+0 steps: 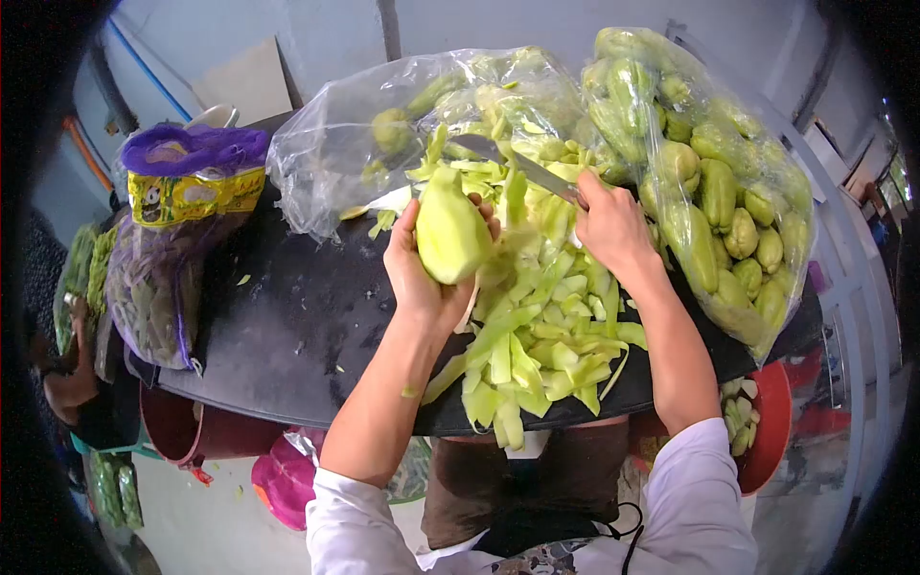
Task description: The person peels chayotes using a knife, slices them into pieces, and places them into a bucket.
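Note:
A peeled, pale green chayote (452, 230) rests in my left hand (419, 257), whose fingers curl round its sides. My right hand (613, 226) grips a knife (541, 175) by the handle, and its blade points up and left, past the top of the chayote. Below and between both hands lies a wide heap of green peelings (537, 335), spilling over the near edge of the black table (307, 335). Behind the heap, a clear plastic bag (335, 144) lies on its side with several chayotes inside.
A full clear bag of unpeeled chayotes (733, 206) stands at the right. At the left is a purple mesh sack (158, 278) with a yellow label. Red tubs (770, 426) and a pink bag (285, 479) sit below the table edge.

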A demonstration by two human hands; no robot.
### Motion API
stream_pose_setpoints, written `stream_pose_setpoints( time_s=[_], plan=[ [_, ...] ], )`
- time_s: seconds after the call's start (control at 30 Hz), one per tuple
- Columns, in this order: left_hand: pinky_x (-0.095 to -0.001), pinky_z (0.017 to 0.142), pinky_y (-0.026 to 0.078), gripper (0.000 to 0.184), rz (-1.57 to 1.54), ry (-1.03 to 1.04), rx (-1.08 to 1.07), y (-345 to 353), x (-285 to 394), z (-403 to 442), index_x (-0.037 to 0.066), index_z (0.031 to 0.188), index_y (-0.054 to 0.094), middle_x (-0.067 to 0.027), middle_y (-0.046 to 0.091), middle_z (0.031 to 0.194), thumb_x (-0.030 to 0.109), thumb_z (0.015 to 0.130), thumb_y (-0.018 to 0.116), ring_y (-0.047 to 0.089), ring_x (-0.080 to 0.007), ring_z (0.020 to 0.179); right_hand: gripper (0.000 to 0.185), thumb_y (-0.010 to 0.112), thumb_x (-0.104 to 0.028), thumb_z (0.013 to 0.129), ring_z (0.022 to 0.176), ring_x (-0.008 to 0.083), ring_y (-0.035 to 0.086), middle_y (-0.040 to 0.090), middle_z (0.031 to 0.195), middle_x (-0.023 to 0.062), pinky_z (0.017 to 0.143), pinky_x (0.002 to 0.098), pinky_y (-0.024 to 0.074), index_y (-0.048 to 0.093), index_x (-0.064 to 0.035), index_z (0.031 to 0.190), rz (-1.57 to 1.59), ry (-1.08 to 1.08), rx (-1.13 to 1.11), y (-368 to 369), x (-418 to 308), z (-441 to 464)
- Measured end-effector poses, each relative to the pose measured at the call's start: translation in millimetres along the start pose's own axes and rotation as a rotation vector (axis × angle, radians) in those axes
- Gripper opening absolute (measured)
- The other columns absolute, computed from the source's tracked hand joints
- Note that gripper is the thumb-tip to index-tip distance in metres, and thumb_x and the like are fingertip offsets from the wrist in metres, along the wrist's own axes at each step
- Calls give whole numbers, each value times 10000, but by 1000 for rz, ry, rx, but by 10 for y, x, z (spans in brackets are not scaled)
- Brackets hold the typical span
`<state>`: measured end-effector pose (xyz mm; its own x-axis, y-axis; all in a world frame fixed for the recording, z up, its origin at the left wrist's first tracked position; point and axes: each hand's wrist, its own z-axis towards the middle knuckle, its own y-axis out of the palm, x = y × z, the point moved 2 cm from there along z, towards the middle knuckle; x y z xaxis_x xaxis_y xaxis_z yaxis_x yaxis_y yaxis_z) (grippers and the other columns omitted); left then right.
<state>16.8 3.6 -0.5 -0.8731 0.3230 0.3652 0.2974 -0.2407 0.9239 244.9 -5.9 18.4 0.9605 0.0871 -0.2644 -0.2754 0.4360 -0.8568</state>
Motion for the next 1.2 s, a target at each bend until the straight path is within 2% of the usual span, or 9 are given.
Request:
stream_pose_setpoints(
  time_s=[0.17, 0.2, 0.27, 0.3, 0.4, 0.63, 0.7, 1.0, 1.2],
  plan=[
    [-434, 962, 478, 464, -14, 86, 275, -35, 97, -5, 8, 1168, 567, -132, 634, 1096, 408, 966, 445, 613, -287, 1027, 150, 610, -42, 802, 655, 431, 624, 627, 668, 185, 584, 512, 477, 497, -44, 901, 6, -132, -39, -65, -331, -131],
    [-432, 998, 463, 494, -5, 141, 270, -59, 97, 15, -16, 1196, 535, -202, 594, 1146, 413, 959, 467, 583, -303, 1079, 170, 647, -82, 806, 619, 397, 634, 631, 656, 161, 553, 483, 489, 498, -46, 879, 27, -215, -1, -60, -427, -169],
    [-421, 974, 482, 484, -96, 24, 171, -65, 88, -15, -27, 1141, 545, -194, 602, 1059, 406, 926, 517, 584, -317, 1027, 268, 734, -199, 800, 549, 300, 653, 638, 633, 106, 486, 406, 512, 504, -65, 824, 0, -435, 142, -1, -505, -229],
    [-422, 968, 487, 491, -150, -45, 67, -87, 86, -17, -35, 1134, 540, -196, 599, 1037, 404, 914, 535, 582, -322, 1011, 268, 734, -199, 800, 549, 300, 653, 638, 633, 106, 486, 406, 512, 504, -65, 824, 4, -434, 142, 18, -531, -246],
    [-423, 964, 492, 507, -277, -89, 75, -120, 54, -3, -50, 1130, 530, -214, 591, 1030, 401, 901, 547, 578, -329, 985, 269, 630, -302, 898, 511, 303, 639, 590, 586, 91, 441, 428, 501, 476, -95, 823, 7, -552, 206, 54, -639, -299],
    [-428, 968, 494, 502, -302, -129, 34, -120, -13, -21, -58, 1116, 530, -227, 589, 1026, 394, 897, 538, 583, -336, 956, 257, 625, -293, 899, 514, 308, 641, 596, 586, 102, 426, 436, 497, 483, -92, 825, -14, -561, 187, 51, -709, -302],
    [-421, 954, 496, 517, -201, -77, 152, -116, -5, -15, -50, 1115, 538, -223, 605, 1012, 420, 900, 518, 594, -329, 948, 253, 618, -290, 904, 532, 325, 646, 604, 594, 108, 455, 449, 506, 488, -86, 832, 15, -520, 187, 64, -677, -290],
    [-398, 900, 499, 552, 43, 65, 213, -38, 76, -15, -25, 1156, 560, -201, 632, 998, 462, 916, 461, 610, -295, 950, 235, 666, -236, 875, 589, 364, 656, 660, 651, 143, 532, 487, 514, 495, -77, 850, 104, -402, 47, 26, -465, -216],
    [-380, 887, 502, 541, 106, 55, 171, 8, 76, -42, -7, 1161, 573, -173, 642, 1002, 462, 919, 456, 620, -281, 946, 251, 719, -178, 828, 583, 352, 641, 638, 649, 119, 513, 443, 490, 499, -57, 830, 65, -384, 54, -25, -524, -254]
  ],
)
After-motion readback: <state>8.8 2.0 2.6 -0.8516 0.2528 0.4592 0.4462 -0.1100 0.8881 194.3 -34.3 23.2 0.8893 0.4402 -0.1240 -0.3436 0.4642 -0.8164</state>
